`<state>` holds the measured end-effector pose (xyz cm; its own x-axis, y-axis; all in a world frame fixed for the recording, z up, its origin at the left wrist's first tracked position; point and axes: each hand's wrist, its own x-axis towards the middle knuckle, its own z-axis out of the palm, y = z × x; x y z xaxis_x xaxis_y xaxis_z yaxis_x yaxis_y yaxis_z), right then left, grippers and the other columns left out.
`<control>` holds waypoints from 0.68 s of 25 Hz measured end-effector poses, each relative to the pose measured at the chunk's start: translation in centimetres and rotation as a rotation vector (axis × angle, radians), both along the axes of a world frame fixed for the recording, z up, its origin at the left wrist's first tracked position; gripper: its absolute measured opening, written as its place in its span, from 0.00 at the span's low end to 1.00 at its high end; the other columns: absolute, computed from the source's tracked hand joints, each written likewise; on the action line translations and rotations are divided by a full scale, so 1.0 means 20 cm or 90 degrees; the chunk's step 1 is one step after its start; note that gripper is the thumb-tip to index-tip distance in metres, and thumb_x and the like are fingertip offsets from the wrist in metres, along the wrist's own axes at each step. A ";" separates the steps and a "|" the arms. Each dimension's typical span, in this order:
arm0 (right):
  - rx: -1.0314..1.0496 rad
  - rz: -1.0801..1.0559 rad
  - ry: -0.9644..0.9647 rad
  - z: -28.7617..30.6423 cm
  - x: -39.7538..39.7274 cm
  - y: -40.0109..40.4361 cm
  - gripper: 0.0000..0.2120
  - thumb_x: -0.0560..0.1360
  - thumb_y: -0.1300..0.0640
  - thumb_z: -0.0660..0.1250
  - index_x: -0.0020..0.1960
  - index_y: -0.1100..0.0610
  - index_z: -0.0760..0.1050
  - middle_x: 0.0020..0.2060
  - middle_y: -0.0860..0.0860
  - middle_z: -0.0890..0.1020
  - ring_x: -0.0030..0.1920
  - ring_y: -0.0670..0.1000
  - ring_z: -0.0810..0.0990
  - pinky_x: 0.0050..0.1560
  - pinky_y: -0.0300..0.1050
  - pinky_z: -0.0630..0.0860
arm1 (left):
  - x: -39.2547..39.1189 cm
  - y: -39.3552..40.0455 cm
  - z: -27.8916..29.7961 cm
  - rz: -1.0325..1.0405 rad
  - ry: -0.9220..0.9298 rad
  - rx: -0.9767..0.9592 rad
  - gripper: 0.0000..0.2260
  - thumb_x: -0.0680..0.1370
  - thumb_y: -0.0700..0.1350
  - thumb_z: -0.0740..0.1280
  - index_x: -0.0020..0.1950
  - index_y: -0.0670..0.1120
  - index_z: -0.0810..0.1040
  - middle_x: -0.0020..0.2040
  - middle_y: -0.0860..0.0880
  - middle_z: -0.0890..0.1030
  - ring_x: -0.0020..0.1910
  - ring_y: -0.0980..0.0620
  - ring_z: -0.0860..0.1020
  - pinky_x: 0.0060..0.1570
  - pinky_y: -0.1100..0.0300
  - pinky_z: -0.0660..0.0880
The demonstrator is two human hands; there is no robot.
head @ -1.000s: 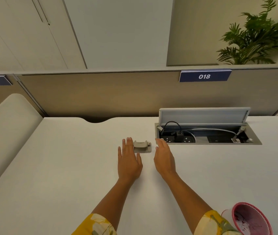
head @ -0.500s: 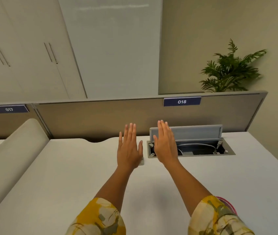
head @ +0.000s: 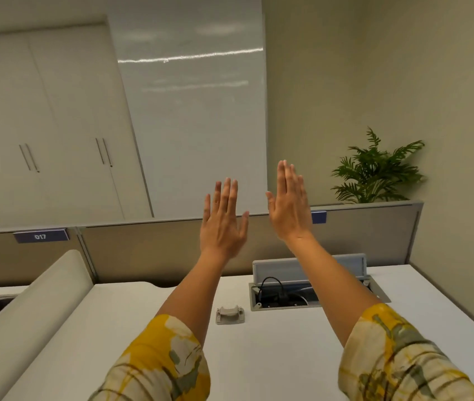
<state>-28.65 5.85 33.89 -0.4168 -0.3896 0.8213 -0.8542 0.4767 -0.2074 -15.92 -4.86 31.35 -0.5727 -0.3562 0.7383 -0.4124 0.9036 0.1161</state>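
My left hand [head: 222,221] is raised in the air above the white desk [head: 273,351], fingers straight and together, holding nothing. My right hand [head: 289,206] is raised beside it, a little higher, also flat and empty. Both backs of the hands face me. A small grey clip-like bracket [head: 230,314] lies on the desk below and between my forearms. Just right of it is the recessed cable box [head: 259,305] with its grey lid [head: 273,269] standing open; black and white cables and sockets show inside, partly hidden by my right forearm.
A beige partition [head: 143,250] with the label 017 [head: 40,236] runs along the desk's far edge. A rounded white divider [head: 33,311] borders the left side. A potted plant [head: 377,172] stands behind the partition at right. Cabinets [head: 42,125] fill the back wall.
Both hands have lifted off the desk from either side of the bracket and risen into the air. My view has tilted upward, so more wall shows and the pink object has left view.
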 end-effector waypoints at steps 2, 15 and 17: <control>-0.022 -0.013 0.033 0.14 0.01 0.05 0.31 0.82 0.49 0.52 0.78 0.62 0.46 0.79 0.58 0.52 0.79 0.55 0.51 0.78 0.51 0.49 | 0.02 0.00 0.12 0.004 0.041 0.000 0.32 0.82 0.55 0.53 0.82 0.47 0.44 0.83 0.48 0.46 0.82 0.50 0.42 0.80 0.48 0.42; -0.126 -0.016 0.154 0.63 0.13 0.15 0.35 0.82 0.43 0.52 0.79 0.63 0.47 0.79 0.59 0.50 0.79 0.57 0.47 0.78 0.54 0.49 | 0.06 0.09 0.69 0.078 0.156 -0.150 0.32 0.82 0.59 0.51 0.82 0.46 0.49 0.83 0.44 0.49 0.82 0.44 0.45 0.79 0.44 0.41; -0.138 -0.025 0.163 0.64 0.14 0.16 0.36 0.81 0.42 0.53 0.78 0.63 0.47 0.79 0.59 0.51 0.79 0.57 0.47 0.78 0.53 0.49 | 0.08 0.10 0.70 0.091 0.167 -0.169 0.32 0.82 0.60 0.51 0.82 0.46 0.49 0.83 0.44 0.49 0.82 0.43 0.46 0.78 0.44 0.40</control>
<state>-25.82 9.11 46.76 -0.1976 -0.1828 0.9631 -0.8735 0.4787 -0.0884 -14.30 -2.84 45.40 -0.3105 -0.1952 0.9303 -0.5236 0.8520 0.0041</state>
